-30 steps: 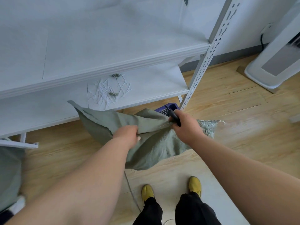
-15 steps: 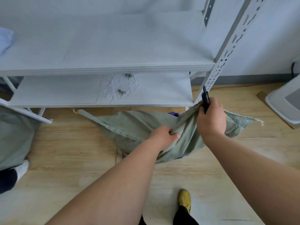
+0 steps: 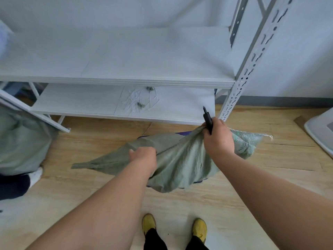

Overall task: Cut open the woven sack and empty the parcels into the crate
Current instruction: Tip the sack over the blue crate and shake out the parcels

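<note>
Plainly, as seen from the head camera:

Woven sack point(image 3: 182, 159): grey-green, limp and crumpled, held up over the wooden floor point(image 3: 270, 186) in front of the shelving; one flat corner trailing down to the left, frayed printed end sticking out to the right past the right hand.

Crate point(image 3: 182, 132): purple, almost wholly hidden beneath the sack; only thin slivers visible at the sack's top and lower edges.

Parcels: not visible anywhere.

Left hand point(image 3: 144, 157): fingers curled into a bunch of the sack's cloth near its middle, gripping it.

Right hand point(image 3: 219, 139): higher and to the right, clenched round a gathered fold of the sack and, in the same grip, a black cutter point(image 3: 208, 120) pointing up and away.

Shelving point(image 3: 126, 82): white metal rack with two boards and a slotted upright on the right; lower board scored with scratch marks and carrying two small dark scraps point(image 3: 140, 105).

Second sack point(image 3: 21, 141): same grey-green cloth, bulky, standing at the left edge by the rack's leg.

Feet: yellow shoes point(image 3: 148, 222) and dark trousers at the bottom edge, planted on the floor just behind the sack.

Far right: corner of a white appliance point(image 3: 320, 130) on the floor.
</note>
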Tool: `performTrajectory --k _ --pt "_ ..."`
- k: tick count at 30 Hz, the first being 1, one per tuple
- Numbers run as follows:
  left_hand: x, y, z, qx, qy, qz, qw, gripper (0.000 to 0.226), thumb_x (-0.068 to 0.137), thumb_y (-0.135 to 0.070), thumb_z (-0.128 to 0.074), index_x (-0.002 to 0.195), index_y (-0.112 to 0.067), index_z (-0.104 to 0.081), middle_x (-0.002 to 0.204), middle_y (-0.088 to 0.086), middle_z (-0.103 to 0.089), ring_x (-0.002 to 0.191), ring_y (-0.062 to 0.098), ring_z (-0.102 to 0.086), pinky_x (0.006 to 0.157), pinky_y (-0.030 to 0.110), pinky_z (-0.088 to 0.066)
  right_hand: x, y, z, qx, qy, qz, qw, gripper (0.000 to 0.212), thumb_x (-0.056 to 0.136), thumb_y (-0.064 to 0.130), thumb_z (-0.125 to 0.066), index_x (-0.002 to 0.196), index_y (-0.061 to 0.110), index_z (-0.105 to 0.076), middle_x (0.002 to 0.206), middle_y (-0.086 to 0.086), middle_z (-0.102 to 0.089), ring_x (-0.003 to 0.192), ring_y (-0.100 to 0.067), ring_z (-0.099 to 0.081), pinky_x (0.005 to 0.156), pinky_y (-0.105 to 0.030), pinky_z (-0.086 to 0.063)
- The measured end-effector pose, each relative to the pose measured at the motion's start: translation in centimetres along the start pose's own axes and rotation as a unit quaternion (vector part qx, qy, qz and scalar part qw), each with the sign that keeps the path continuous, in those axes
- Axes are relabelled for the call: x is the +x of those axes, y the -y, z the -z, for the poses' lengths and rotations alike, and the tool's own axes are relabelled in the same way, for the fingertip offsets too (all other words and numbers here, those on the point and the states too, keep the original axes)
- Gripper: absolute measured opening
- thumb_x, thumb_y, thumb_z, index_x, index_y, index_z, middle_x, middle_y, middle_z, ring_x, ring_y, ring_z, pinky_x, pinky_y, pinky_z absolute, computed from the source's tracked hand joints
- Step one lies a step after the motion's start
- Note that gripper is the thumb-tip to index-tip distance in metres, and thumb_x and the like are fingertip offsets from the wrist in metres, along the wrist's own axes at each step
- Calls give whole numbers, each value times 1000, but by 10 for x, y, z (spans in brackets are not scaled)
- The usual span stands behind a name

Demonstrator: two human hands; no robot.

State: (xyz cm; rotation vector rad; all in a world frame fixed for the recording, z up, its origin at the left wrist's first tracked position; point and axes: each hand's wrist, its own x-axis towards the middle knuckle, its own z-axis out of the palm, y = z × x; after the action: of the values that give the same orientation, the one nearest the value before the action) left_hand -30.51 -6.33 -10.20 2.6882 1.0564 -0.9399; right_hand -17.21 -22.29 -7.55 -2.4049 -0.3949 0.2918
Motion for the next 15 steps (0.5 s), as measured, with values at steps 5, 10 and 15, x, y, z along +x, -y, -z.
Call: performTrajectory --k 5,10,15 --pt "9 29 19 -154 -139 30 978 17 95 -17 -47 103 -22 -62 108 6 -65 94 28 -60 75 32 -44 14 22 15 49 -65 19 997 16 94 15 -52 108 12 -57 109 -7 -57 86 -24 -53 71 -33 -39" --pt "15 37 62 -225 -262 -8 939 11 94 -25 -51 91 -23 -62 96 2 -66 80 27 -56 62 29 -36 33 42 30 91 -104 -9 990 17 93 14 -50 108 16 -58 114 -7 -60 98 -27 -56 74 -30 -36" --pt "13 50 72 -311 -405 20 860 20 92 -21 -53 103 -28 -67 104 3 -69 92 29 -62 67 28 -40 36 51 34 94 -139 28 985 18 92 14 -50 108 14 -58 114 -6 -60 100 -27 -56 76 -32 -40"
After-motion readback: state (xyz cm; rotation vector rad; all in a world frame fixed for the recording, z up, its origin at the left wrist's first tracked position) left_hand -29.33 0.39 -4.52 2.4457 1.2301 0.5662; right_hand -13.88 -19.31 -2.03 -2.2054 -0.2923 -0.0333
